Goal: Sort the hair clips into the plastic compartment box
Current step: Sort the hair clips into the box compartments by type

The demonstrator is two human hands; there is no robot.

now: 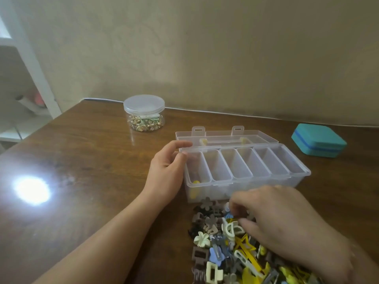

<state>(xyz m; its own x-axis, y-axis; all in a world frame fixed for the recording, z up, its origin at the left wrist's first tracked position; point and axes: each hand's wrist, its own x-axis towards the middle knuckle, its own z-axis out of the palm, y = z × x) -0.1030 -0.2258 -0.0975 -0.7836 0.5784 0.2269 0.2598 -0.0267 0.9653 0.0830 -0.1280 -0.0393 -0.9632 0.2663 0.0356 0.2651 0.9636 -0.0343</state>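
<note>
Dim warm light, lamp glare on table (82,152) left, edges warped.

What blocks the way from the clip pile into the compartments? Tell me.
Nothing visible. The compartment box stands open, lid folded back, right behind the hair clips. The left hand only holds its left end; the right hand is on the pile.

The pile of hair clips (235,242) lies before the compartment box (242,171); a jar (144,112) stands behind-left.
</note>
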